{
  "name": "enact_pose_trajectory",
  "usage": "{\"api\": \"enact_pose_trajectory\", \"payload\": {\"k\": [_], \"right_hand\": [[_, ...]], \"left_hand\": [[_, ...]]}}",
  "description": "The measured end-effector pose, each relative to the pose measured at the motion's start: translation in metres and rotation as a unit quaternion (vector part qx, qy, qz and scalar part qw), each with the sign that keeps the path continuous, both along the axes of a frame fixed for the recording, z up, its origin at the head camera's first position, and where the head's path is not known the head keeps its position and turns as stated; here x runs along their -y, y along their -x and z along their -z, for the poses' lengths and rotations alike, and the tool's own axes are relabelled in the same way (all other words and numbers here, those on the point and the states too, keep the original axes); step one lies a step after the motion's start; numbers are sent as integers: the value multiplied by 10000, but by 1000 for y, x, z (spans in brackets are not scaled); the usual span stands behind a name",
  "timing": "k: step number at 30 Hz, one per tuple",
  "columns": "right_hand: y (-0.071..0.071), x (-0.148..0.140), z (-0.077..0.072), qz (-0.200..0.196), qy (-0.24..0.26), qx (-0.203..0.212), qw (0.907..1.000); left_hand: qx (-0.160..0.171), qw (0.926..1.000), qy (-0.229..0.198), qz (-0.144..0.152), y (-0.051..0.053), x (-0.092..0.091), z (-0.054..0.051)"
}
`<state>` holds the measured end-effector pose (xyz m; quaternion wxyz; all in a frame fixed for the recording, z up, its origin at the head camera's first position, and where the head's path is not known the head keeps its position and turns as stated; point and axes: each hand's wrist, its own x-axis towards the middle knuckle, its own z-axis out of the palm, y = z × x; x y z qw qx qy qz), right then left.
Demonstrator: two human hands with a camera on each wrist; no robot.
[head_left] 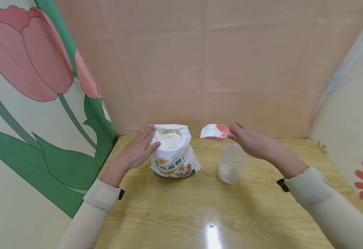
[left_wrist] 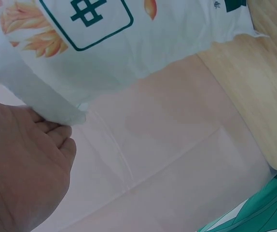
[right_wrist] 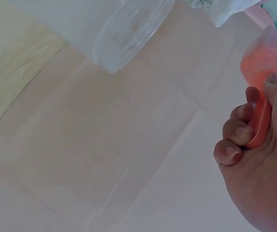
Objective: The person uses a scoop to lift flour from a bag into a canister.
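A white flour bag [head_left: 176, 162] with printed characters stands upright on the table, its mouth rolled open and white flour [head_left: 168, 140] showing inside. My left hand [head_left: 139, 147] holds the bag's left rim; in the left wrist view its fingers [left_wrist: 56, 135] bend at the folded edge. My right hand [head_left: 252, 140] grips the handle of a pink scoop [head_left: 223, 130], which carries a heap of flour. This scoop is raised, up and to the left of a clear plastic jar [head_left: 232, 162]. Some white powder lies low in the jar, which has no lid on.
Both things stand on a wooden table [head_left: 175, 207] near its far edge. A pinkish cloth backdrop [head_left: 206, 69] hangs right behind. Flower-painted walls [head_left: 22, 114] flank the table on the left and right.
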<state>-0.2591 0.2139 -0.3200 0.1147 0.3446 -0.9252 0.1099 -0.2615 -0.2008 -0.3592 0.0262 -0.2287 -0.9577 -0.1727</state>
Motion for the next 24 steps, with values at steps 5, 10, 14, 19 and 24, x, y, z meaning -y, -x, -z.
{"api": "enact_pose_trajectory", "payload": {"k": [5, 10, 14, 19, 24], "right_hand": [[-8, -16, 5, 166, -144, -253, 9994], [-13, -29, 11, 88, -118, -523, 9985], [-16, -41, 16, 46, -99, -738, 9972], [-19, -53, 23, -102, -73, -1176, 9930], [-20, -58, 27, -148, -100, -1282, 9916]], "left_hand": [[42, 10000, -17, 10, 0, 0, 0], [64, 10000, -12, 9, 0, 0, 0], [41, 10000, -36, 19, 0, 1, 1], [37, 10000, -44, 23, 0, 2, 2], [45, 10000, -60, 9, 0, 1, 2]]}}
